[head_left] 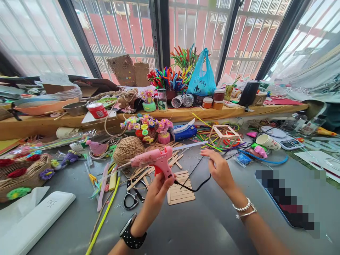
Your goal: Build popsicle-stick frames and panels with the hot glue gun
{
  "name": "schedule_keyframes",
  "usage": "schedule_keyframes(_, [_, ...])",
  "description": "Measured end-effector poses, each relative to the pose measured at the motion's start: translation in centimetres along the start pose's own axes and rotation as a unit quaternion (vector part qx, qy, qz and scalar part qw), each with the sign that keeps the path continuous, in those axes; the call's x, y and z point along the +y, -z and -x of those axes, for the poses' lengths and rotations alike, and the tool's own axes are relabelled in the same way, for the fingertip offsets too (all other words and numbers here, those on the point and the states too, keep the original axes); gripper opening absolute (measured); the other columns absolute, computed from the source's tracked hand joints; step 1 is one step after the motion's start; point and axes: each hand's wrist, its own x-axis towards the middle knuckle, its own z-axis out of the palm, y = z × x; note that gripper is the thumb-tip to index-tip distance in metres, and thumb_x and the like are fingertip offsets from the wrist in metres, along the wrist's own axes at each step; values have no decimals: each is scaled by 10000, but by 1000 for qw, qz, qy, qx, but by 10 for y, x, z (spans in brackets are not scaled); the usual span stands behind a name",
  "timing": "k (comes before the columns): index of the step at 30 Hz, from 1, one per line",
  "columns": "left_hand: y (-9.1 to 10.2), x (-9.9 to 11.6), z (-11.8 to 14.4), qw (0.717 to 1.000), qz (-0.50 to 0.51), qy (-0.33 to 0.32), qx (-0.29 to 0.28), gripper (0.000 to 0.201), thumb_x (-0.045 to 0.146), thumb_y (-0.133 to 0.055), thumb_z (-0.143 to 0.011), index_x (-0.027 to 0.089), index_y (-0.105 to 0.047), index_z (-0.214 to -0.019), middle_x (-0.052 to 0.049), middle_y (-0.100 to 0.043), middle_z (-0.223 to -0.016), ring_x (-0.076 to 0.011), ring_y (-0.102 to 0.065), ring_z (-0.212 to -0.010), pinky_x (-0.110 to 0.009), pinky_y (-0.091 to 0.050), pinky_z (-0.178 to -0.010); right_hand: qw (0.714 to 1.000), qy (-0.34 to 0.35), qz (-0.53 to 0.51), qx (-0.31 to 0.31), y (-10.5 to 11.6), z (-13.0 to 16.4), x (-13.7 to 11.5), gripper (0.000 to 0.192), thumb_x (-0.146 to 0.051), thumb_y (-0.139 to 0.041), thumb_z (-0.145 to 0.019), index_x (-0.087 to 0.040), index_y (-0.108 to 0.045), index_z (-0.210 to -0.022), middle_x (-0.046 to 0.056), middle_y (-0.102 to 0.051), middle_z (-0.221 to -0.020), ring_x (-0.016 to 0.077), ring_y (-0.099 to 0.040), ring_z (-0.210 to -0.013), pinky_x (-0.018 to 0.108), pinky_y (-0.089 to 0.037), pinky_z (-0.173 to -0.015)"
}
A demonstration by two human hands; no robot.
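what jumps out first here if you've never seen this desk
The pink glue gun, gripped mid-frame by the left hand, nozzle pointing left. The right hand pinches its black cord. Behind, bright pipe cleaners and a blue bag stand on the sill.

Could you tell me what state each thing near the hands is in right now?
glue gun: gripped by left hand, lifted off the table, nozzle pointing left.
right hand: pinching a thin stick.
scissors: lying flat, blades shut.
craft-stick panel: flat on the table.
twine ball: wound, resting.
stick frame: standing, partly built.
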Motion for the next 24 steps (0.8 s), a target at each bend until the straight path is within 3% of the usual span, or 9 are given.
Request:
schedule_keyframes(3, [-5, 0, 3, 999, 0, 11, -52, 351, 388, -506, -774, 146, -528, -1028, -68, -615, -880, -200, -556, -839, -317, -428, -777, 979, -53, -163, -113, -4, 1, -29, 255, -266, -404, -823, -204, -597, -979, 58, -626, -1004, 187, -553, -969, 362, -418, -864])
schedule_keyframes(6, [-13, 1, 5, 996, 5, 11, -89, 327, 366, -484, -795, 145, -525, -1032, -64, -605, -911, -192, -548, -853, -302, -431, -771, 921, -66, -323, -208, -15, 1, -52, 310, -370, -500, -776, -197, -573, -1023, 55, -608, -1045, 192, -543, -988, 333, -419, -852])
schedule_keyframes(9, [-22, -1, 7, 991, 7, 8, -132, 310, 357, -478, -804, 142, -531, -1022, -71, -595, -950, -198, -545, -878, -294, -444, -757, 865, -137, -402, -268, -27, -1, -66, 332, -406, -557, -728, -180, -603, -966, 45, -647, -892, 183, -594, -830, 295, -467, -713])
schedule_keyframes(13, [-28, -5, 7, 985, 15, 8, -172, 363, 338, -450, -827, 150, -468, -1136, -98, -550, -1101, -217, -527, -979, -314, -441, -812, 815, -249, -462, -246, -33, 1, -70, 217, -361, -614, -693, -159, -636, -765, 17, -634, -705, 134, -586, -650, 229, -453, -582])
schedule_keyframes(18, [-10, -5, 6, 979, -51, -23, -196, 322, 292, -430, -842, 187, -469, -1144, -84, -531, -1141, -193, -528, -990, -317, -408, -874, 767, -274, -547, -193, -27, 6, -53, 192, -338, -578, -731, -155, -635, -744, 26, -637, -751, 119, -588, -680, 216, -448, -630])
schedule_keyframes(21, [12, -12, 3, 983, -128, -36, -125, 269, 296, -402, -848, 178, -505, -1067, -80, -571, -1043, -189, -545, -952, -319, -423, -843, 774, -290, -543, -148, -23, 5, -39, 173, -325, -626, -680, -162, -626, -738, 3, -615, -689, 87, -556, -579, 191, -434, -563])
schedule_keyframes(24, [31, -22, 1, 976, -210, -37, -52, 250, 303, -370, -853, 167, -514, -1005, -80, -573, -1000, -184, -560, -907, -328, -433, -819, 810, -303, -486, -125, -19, 3, -28, 194, -343, -648, -641, -153, -611, -660, -14, -561, -577, 64, -482, -486, 158, -359, -411])
